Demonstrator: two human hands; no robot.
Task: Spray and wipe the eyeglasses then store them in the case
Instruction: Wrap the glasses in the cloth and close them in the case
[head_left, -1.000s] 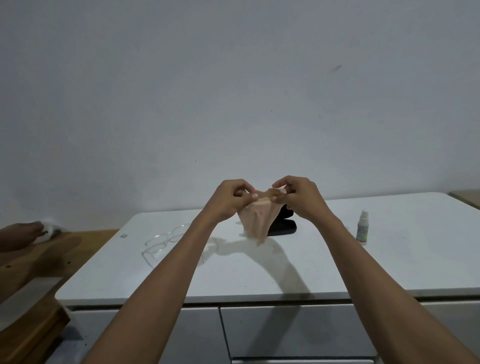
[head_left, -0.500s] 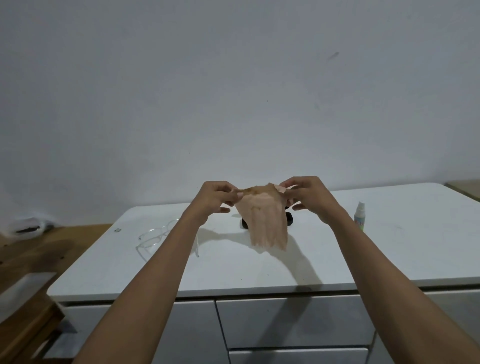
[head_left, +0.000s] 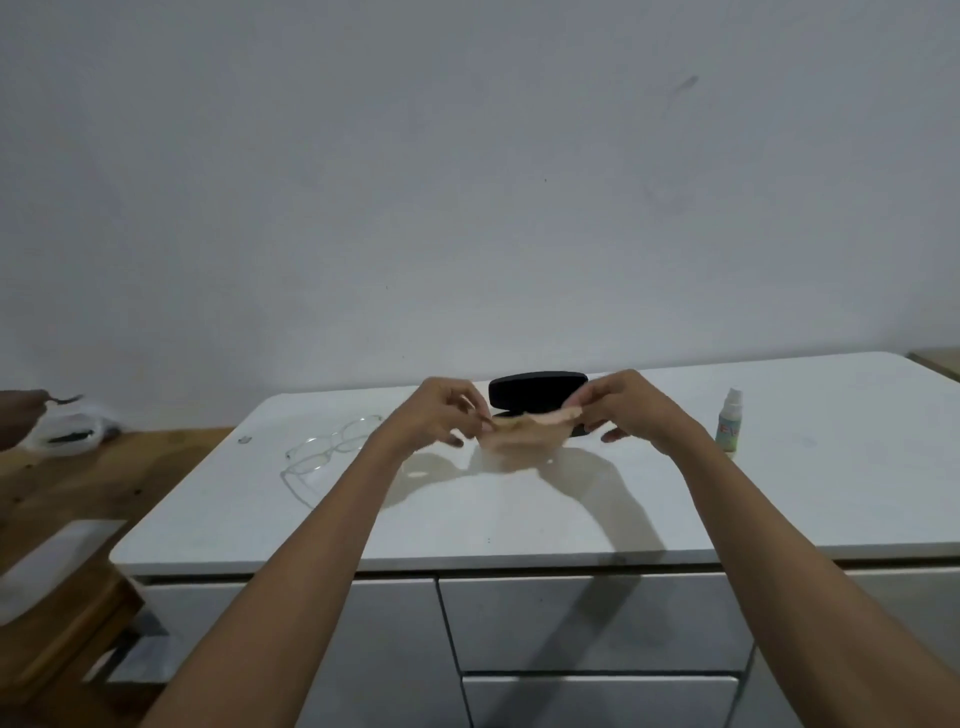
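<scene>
A peach cleaning cloth (head_left: 524, 436) is stretched between my left hand (head_left: 436, 415) and my right hand (head_left: 623, 405), just above the white cabinet top (head_left: 519, 514). Each hand pinches one end of it. Behind the cloth lies a black eyeglass case (head_left: 535, 391), closed, partly hidden by my right fingers. Clear-framed eyeglasses (head_left: 327, 452) lie on the top to the left of my left forearm, temples unfolded. A small white spray bottle (head_left: 730, 427) with a green label stands to the right of my right wrist.
The cabinet has grey drawers (head_left: 592, 623) below its front edge. A wooden surface (head_left: 62, 493) adjoins on the left, with a white bowl (head_left: 70, 439) and another person's hand (head_left: 21, 415) holding a utensil. A grey wall rises behind.
The cloth hung down from both hands before; now it is pulled flatter and lower, near the cabinet top. The black case shows above it. The other person's hand is back at the left.
</scene>
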